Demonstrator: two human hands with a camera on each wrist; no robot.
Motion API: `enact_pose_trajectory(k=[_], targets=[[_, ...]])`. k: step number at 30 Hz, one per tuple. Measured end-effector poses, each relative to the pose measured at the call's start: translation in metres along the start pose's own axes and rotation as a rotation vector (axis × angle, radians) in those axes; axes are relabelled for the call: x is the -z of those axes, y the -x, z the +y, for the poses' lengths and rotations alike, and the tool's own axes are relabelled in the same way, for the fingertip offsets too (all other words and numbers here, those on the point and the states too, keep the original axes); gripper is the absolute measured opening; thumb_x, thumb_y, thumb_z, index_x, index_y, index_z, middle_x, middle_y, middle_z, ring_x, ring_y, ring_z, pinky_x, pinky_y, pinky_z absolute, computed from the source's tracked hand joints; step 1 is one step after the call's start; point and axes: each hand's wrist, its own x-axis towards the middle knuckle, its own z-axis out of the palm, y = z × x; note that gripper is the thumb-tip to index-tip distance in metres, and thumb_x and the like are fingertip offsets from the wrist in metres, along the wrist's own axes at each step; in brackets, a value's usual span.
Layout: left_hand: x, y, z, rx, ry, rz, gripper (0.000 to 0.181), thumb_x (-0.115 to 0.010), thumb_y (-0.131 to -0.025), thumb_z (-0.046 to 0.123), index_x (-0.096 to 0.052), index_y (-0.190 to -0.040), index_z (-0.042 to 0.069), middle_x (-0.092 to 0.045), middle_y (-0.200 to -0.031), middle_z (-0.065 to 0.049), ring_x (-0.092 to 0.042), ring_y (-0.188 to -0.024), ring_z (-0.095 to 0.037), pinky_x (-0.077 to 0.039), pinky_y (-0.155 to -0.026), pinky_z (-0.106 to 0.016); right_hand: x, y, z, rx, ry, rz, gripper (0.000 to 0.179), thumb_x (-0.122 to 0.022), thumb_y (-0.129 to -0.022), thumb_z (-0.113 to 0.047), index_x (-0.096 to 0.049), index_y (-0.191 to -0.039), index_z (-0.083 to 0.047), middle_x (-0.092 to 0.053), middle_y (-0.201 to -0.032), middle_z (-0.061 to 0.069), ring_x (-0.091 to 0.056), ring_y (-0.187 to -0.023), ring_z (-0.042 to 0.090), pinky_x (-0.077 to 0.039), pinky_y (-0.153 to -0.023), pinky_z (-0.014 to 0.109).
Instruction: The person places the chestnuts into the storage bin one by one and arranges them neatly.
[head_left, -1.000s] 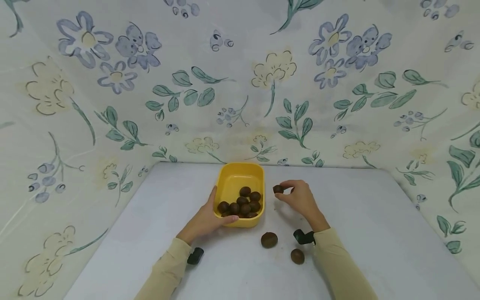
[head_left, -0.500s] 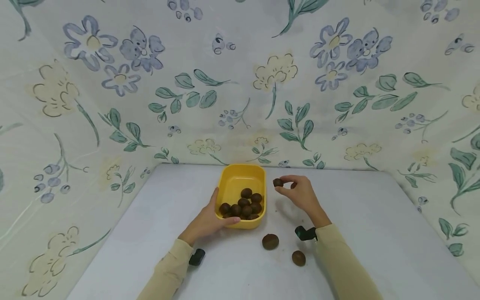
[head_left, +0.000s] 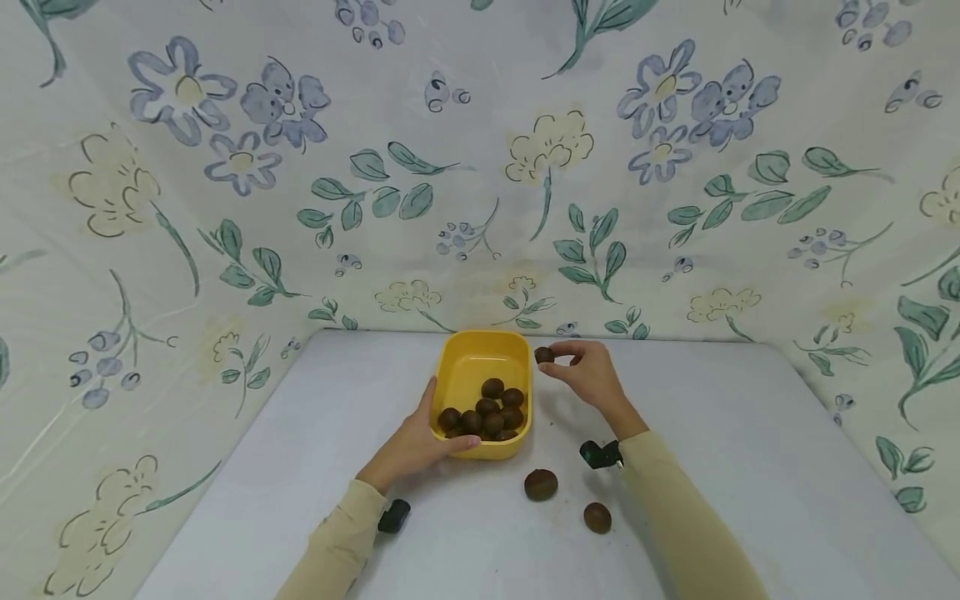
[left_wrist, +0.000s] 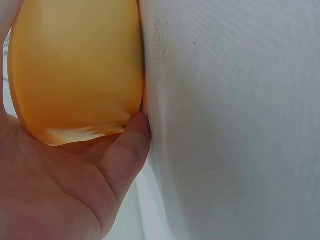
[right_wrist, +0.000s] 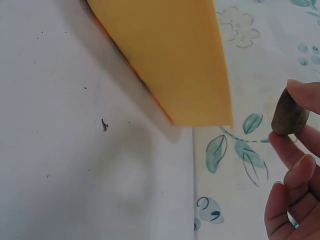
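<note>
A yellow plastic container (head_left: 480,343) stands near the table's back edge, with several brown chestnuts (head_left: 487,407) gathered toward its near end. My left hand (head_left: 415,440) grips its left near corner, thumb along the front; the left wrist view shows the palm and fingers around the container's wall (left_wrist: 75,65). Just beyond the container's right rim, my right hand (head_left: 592,375) pinches one chestnut (head_left: 544,356) between thumb and fingertips. That chestnut (right_wrist: 289,114) is held above the table in the right wrist view, apart from the container.
Two more chestnuts lie on the white table (head_left: 465,542): a larger one (head_left: 541,484) and a smaller one (head_left: 597,517) nearer the right forearm. A flower-patterned cloth (head_left: 480,183) rises behind the table. Small dark crumbs (right_wrist: 104,125) dot the tabletop.
My right hand has risen a little and moved left toward the container with the chestnut. The left hand keeps its hold, and the container stays in place.
</note>
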Motion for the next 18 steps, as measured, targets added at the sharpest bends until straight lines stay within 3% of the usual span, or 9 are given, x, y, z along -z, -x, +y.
enact_pose_trajectory(k=[12,18], targets=[[0.0,-0.002,-0.002,-0.01,0.006,-0.004,0.137,-0.081,-0.076,0.068,0.008,-0.167,0.018,-0.018,-0.173,-0.021,-0.029,-0.156,-0.044,-0.03,-0.124,-0.065,-0.018,-0.016,-0.007,0.045,0.069,-0.063,0.04,-0.083,-0.089,-0.026,-0.076,-0.123,-0.007,-0.074,-0.124,0.011,-0.057,-0.097,0.027,-0.051,-0.074,0.026],[0.0,-0.001,-0.001,-0.01,0.009,-0.007,0.136,-0.081,-0.077,0.067,0.008,-0.167,0.018,-0.018,-0.173,-0.021,-0.029,-0.157,-0.044,-0.029,-0.124,-0.065,-0.03,-0.02,-0.011,0.071,0.125,-0.104,0.039,-0.083,-0.09,-0.024,-0.076,-0.124,-0.007,-0.075,-0.125,0.011,-0.06,-0.099,0.027,-0.054,-0.078,0.028]])
